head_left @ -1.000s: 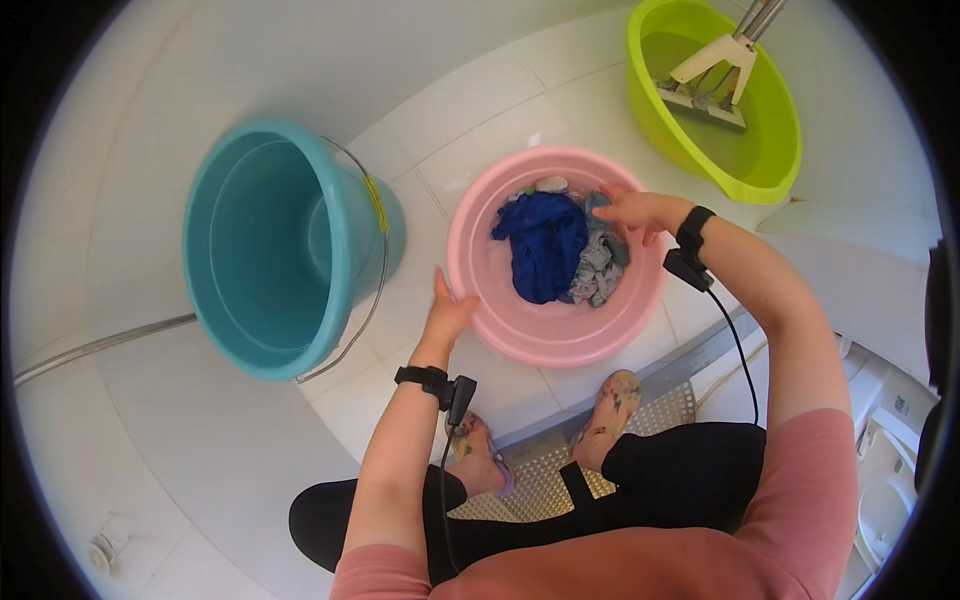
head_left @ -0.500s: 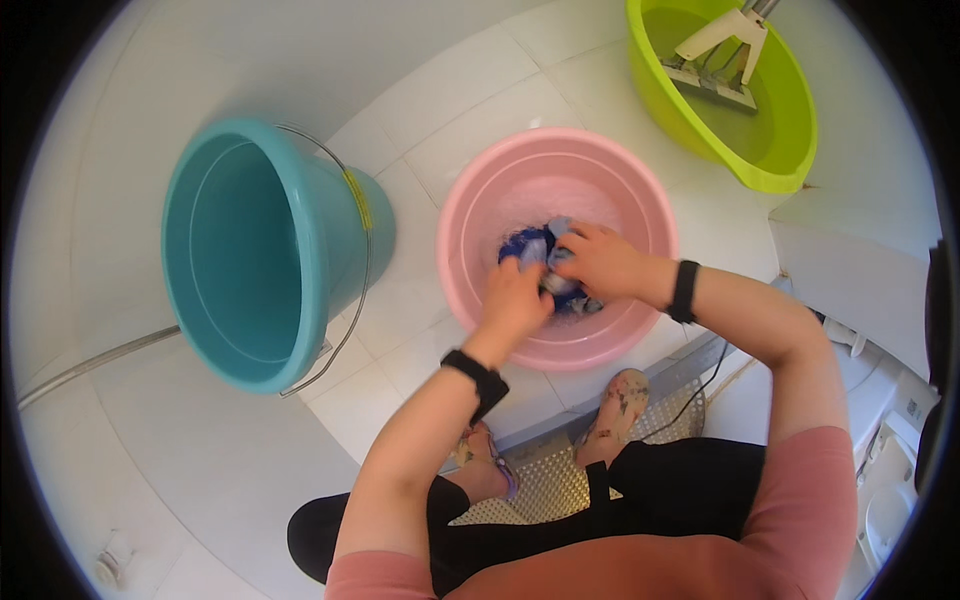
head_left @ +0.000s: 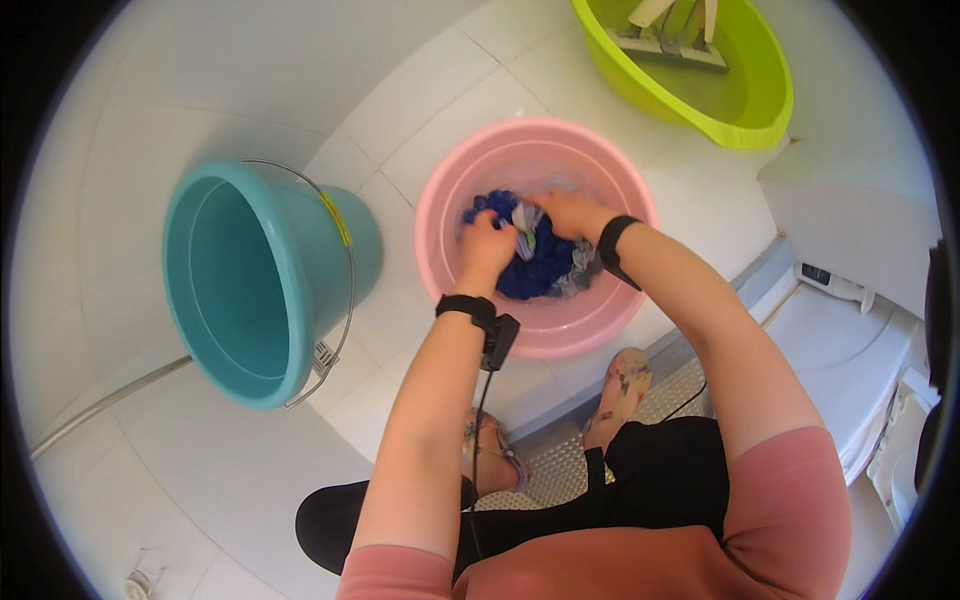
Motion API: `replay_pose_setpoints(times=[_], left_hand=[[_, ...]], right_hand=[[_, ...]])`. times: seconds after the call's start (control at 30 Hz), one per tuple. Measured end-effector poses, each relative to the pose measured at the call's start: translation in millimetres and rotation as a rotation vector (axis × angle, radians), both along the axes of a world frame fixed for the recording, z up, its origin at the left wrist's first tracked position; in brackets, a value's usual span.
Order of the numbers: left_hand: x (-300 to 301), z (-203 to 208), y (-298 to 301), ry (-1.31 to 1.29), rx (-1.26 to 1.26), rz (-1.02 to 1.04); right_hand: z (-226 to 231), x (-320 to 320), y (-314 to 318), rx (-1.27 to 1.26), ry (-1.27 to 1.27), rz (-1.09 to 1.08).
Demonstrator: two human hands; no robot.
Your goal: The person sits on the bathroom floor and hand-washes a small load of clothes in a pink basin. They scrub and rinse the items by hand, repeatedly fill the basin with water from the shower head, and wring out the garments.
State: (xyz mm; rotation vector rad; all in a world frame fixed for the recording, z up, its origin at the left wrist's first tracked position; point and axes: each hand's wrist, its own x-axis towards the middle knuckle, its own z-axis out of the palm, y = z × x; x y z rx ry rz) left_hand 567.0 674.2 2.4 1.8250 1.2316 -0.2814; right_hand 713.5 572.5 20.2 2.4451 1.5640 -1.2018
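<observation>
Wet dark-blue cloth (head_left: 535, 275) lies bunched in water inside the pink basin (head_left: 535, 335). A pale, striped piece of cloth (head_left: 527, 232) is on top of it, and greyish cloth (head_left: 580, 262) shows at the right. My left hand (head_left: 486, 243) is closed on the blue cloth at the left side of the bundle. At the upper right, my right hand (head_left: 573, 213) grips the pale cloth, its fingertips partly hidden in the folds. Both wrists wear black bands; a small dark device with a cable hangs at the left one.
A large teal bucket (head_left: 345, 240) with a wire handle tilts to the left. Behind at the right, a lime-green tub (head_left: 765, 135) holds murky water and a mop head (head_left: 670, 50). White tiles (head_left: 395, 285) surround the basin; my feet are on a perforated metal strip (head_left: 560, 480).
My hands have moved apart, and the blue cloth is spread wider in the basin. The whole view has shifted slightly, cutting off more of the mop.
</observation>
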Motion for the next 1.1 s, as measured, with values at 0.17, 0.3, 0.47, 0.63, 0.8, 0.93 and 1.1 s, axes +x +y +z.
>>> replay_pose_setpoints(times=[0.17, 0.3, 0.47, 0.63, 0.8, 0.93, 1.1], left_hand=[[-15, -42, 8, -0.106, -0.082, 0.106], [-13, -43, -18, -0.071, -0.47, 0.248], [-15, 33, -26, -0.212, -0.843, 0.382], [-18, 125, -9, -0.545, -1.042, 0.385], [-4, 186, 3, -0.882, -1.116, 0.413], [-8, 203, 16, -0.936, -1.123, 0.491], [-30, 156, 16, -0.658, -0.86, 0.621]], right_hand=[[18, 15, 5, 0.11, 0.418, -0.561], [50, 21, -6, 0.177, 0.683, -0.763], [65, 35, -25, 0.176, 0.266, -0.163], [63, 19, -53, 0.16, 0.044, 0.188], [74, -13, -33, 0.494, 0.472, -0.131], [103, -9, -23, 0.412, 1.103, -0.716], [115, -1, -19, 0.587, 1.079, -0.799]])
